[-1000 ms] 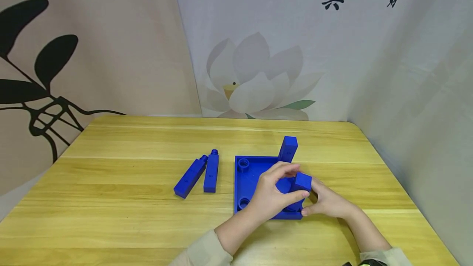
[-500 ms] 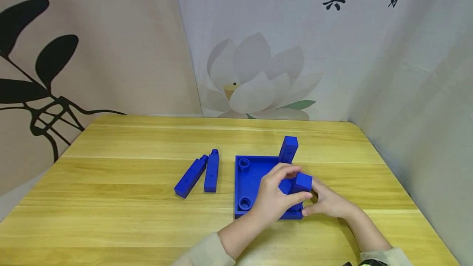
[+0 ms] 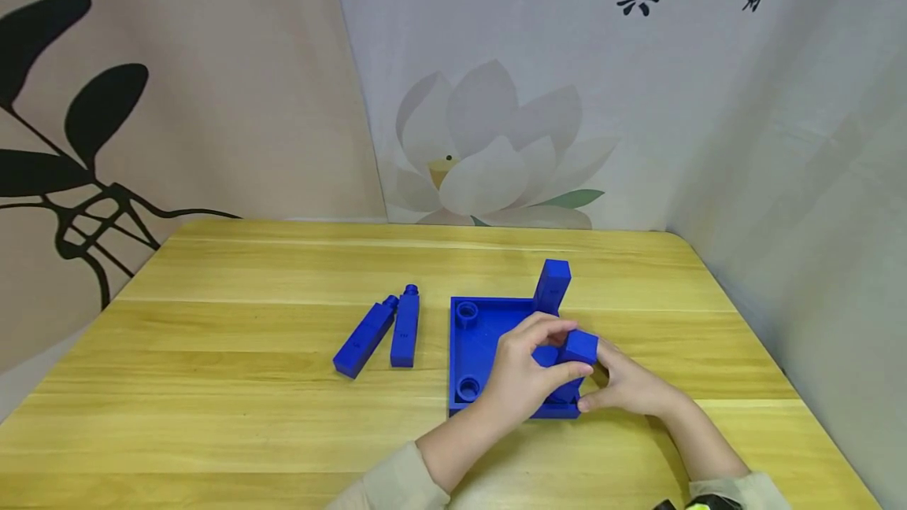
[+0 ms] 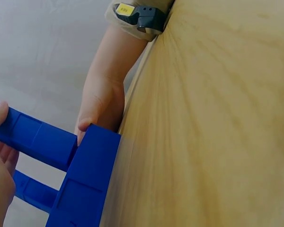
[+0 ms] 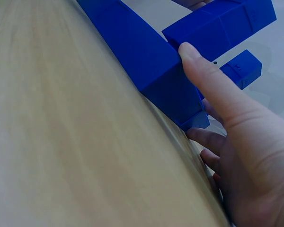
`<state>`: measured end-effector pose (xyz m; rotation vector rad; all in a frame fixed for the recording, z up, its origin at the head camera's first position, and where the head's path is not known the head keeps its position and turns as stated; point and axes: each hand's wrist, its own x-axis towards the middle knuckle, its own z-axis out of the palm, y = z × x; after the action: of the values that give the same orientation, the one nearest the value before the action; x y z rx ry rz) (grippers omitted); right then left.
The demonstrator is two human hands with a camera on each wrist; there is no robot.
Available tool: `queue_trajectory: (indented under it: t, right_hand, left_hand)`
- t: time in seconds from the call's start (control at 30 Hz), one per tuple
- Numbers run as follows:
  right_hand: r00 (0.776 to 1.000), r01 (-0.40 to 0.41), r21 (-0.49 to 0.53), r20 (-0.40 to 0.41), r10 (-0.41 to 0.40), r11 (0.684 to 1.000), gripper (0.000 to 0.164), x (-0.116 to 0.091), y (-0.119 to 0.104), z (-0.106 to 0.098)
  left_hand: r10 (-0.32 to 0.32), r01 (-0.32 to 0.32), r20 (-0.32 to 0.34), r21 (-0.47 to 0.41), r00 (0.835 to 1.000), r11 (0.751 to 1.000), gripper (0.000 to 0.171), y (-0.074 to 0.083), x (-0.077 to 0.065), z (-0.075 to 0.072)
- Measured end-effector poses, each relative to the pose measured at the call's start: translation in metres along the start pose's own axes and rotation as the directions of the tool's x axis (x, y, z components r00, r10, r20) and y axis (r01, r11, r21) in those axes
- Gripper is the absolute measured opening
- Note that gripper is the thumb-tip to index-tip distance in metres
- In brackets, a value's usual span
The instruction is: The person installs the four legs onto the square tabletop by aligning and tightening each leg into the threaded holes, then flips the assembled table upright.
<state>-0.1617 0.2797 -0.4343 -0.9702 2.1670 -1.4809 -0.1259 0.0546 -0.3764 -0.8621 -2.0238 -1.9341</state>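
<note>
A shallow blue square base (image 3: 456, 352) with raised edges and round sockets lies on the table. At its near right corner a square blue leg (image 3: 581, 346) stands up, leaning slightly in the head view. My left hand (image 3: 520, 368) grips this leg near its top, thumb on the near side and fingers on the far side. My right hand (image 3: 631, 388) holds the base's near right corner, the thumb (image 5: 191, 54) at the edge beside the leg. The leg's lower end is partly hidden by my left hand. Another blue leg (image 3: 553, 286) stands at the far right corner.
Two loose blue legs, one slanted (image 3: 364, 339) and one nearly straight (image 3: 405, 330), lie left of the base, their knobbed ends pointing away. Both left sockets (image 3: 468, 389) show bare. Behind the wooden table (image 3: 212, 415) hangs a printed curtain (image 3: 283, 101).
Compared with a second ago, my left wrist has shifted slightly right, uncovering the near left socket. Both hands keep their hold. The loose legs lie where they were.
</note>
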Motion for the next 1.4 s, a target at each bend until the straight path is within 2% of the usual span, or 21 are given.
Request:
queue_trajectory:
  t: [0.13, 0.27, 0.33, 0.47, 0.53, 0.63, 0.8, 1.03, 1.17, 1.23, 1.4]
  right_hand:
    - [1.000, 0.001, 0.015, 0.007, -0.001, 1.000, 0.087, 0.001, -0.001, 0.000]
    - [1.000, -0.008, -0.043, -0.014, 0.008, 0.999, 0.090, 0.001, -0.002, 0.000]
    - [0.999, -0.020, -0.083, -0.032, 0.017, 0.996, 0.091, 0.000, -0.002, 0.000]
    - [0.997, -0.053, -0.123, -0.056, 0.047, 0.991, 0.094, -0.001, -0.003, 0.000]
    - [0.997, -0.064, -0.126, -0.060, 0.057, 0.990, 0.095, -0.002, -0.003, 0.000]
    - [0.996, -0.067, -0.127, -0.063, 0.059, 0.990, 0.095, -0.002, -0.004, 0.001]
    - [0.996, -0.072, -0.102, -0.056, 0.066, 0.992, 0.095, -0.002, -0.003, 0.000]
    - [0.997, -0.072, -0.048, -0.027, 0.070, 0.996, 0.094, -0.001, -0.005, 0.000]
    - [0.999, -0.046, 0.001, -0.004, 0.046, 0.999, 0.094, 0.000, -0.006, 0.000]
    - [0.999, -0.032, 0.013, 0.002, 0.032, 0.999, 0.094, 0.000, -0.006, 0.000]
    - [1.000, -0.010, 0.063, 0.017, 0.009, 0.998, 0.092, 0.002, -0.006, 0.001]
  left_hand:
    - [0.030, -0.029, 0.031, -0.024, 0.999, 0.999, 0.041, 0.014, 0.002, -0.006]
    - [0.029, -0.025, 0.064, -0.059, 0.998, 0.998, 0.039, 0.027, 0.005, -0.011]
    - [-0.008, 0.015, 0.086, -0.087, 0.996, 0.996, 0.040, 0.024, 0.005, -0.011]
    - [-0.058, 0.072, 0.129, -0.108, 0.990, 0.992, 0.042, 0.009, 0.006, -0.009]
    - [-0.066, 0.082, 0.144, -0.108, 0.987, 0.991, 0.043, 0.004, 0.006, -0.009]
    - [-0.058, 0.076, 0.153, -0.115, 0.987, 0.990, 0.043, 0.008, 0.007, -0.011]
    - [-0.038, 0.057, 0.140, -0.132, 0.989, 0.990, 0.043, 0.024, 0.007, -0.015]
    - [0.016, -0.014, 0.085, -0.031, 0.996, 0.999, 0.051, 0.000, 0.003, -0.005]
    - [0.023, -0.022, 0.055, -0.020, 0.998, 1.000, 0.051, 0.000, 0.001, -0.002]
    - [0.009, -0.008, 0.041, -0.017, 0.999, 1.000, 0.050, 0.007, 0.001, -0.002]
    - [0.001, -0.001, 0.021, -0.006, 1.000, 1.000, 0.047, 0.009, 0.001, 0.000]
